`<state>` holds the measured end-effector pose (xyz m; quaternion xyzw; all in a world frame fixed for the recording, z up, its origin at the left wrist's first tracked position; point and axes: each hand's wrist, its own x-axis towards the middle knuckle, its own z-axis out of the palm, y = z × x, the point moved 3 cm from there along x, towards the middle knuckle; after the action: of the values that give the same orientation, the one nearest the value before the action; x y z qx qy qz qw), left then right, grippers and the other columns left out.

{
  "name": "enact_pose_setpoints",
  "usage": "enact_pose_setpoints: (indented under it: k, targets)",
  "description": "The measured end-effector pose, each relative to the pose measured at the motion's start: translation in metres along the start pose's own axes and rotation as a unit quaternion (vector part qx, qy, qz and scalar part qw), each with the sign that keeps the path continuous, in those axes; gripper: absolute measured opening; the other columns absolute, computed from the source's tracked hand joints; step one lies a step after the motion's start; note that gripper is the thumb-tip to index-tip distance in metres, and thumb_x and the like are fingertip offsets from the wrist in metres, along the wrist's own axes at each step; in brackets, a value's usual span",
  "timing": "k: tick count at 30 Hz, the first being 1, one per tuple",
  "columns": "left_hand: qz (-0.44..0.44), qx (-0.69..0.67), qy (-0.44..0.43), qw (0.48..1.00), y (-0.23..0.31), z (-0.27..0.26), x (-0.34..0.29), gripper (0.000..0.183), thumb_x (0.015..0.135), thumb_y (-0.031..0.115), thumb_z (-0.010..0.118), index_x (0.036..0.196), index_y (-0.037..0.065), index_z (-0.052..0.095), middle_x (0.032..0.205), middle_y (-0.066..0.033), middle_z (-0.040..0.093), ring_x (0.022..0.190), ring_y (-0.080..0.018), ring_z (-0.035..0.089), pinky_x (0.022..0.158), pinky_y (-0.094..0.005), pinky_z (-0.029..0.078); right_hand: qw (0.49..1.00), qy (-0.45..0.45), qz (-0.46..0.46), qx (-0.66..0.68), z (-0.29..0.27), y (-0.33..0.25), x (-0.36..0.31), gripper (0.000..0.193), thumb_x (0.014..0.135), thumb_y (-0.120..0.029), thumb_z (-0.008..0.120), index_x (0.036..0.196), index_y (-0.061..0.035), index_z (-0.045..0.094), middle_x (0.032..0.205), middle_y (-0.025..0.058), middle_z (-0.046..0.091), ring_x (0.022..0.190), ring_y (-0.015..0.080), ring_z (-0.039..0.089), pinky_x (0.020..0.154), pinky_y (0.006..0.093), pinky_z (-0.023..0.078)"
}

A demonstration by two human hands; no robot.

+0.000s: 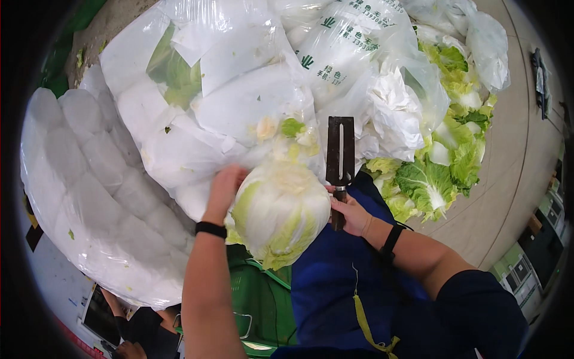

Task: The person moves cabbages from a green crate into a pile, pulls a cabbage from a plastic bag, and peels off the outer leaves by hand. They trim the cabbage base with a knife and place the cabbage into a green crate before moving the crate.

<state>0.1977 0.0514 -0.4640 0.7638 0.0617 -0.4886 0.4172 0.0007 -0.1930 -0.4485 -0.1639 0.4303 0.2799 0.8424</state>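
1. In the right hand (353,215), a closed grip around the dark handle of a slotted knife (341,152), with the broad blade upward, just beside the cabbage.
2. At the upper left side of the cabbage, the left hand (226,186), slightly blurred, with fingertips out of sight; cannot tell whether grasping or merely touching.
3. Between both hands, one large, rounded cabbage (281,212), whitish on top, with yellow-green leaves toward the bottom.
4. Around the wrists, black bands (210,230).
5. Below the cabbage, a green plastic container (266,299); to its right, dark blue cloth (335,281) over the lap, with a knotted yellow-green strip (365,323).
6. Just beyond the cabbage, a large clear plastic bag (239,102) full of white wrapping, with leaf scraps (293,127) near its right edge.
7. Left of that, a long bag (107,191) of rounded white bundles; right of it, a bag with green print (353,42).
8. Past the bags' right edge, a heap of loose leaves (442,161) on the grey floor (514,149).
9. At lower left, another person (146,329) in dark clothing.
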Motion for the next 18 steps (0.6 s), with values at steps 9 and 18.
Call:
enact_pose_setpoints:
  k: [9, 18]
  targets:
    - [-0.070, -0.425, -0.099, 0.897, 0.035, 0.047, -0.103, 0.049, 0.096, 0.042, 0.036, 0.117, -0.001, 0.049, 0.110, -0.0073, 0.056, 0.101, -0.0148, 0.053, 0.089, -0.0296, 0.042, 0.995, -0.051, 0.065, 0.053, 0.035, 0.005, -0.046, 0.038, 0.092, -0.026, 0.053, 0.128, -0.0156, 0.045, 0.121, 0.0011, 0.054, 0.110, 0.0151, 0.053, 0.093, 0.0370, 0.044]
    - [0.094, -0.388, -0.128, 0.908, 0.086, -0.027, -0.221, 0.048, 0.093, 0.046, 0.041, 0.103, 0.001, 0.056, 0.090, -0.0059, 0.062, 0.082, -0.0134, 0.058, 0.071, -0.0271, 0.048, 0.952, -0.288, 0.018, -0.101, 0.172, 0.008, -0.164, 0.049, 0.089, -0.023, 0.057, 0.131, -0.0059, 0.039, 0.122, 0.0055, 0.052, 0.112, 0.0155, 0.050, 0.096, 0.0338, 0.040]
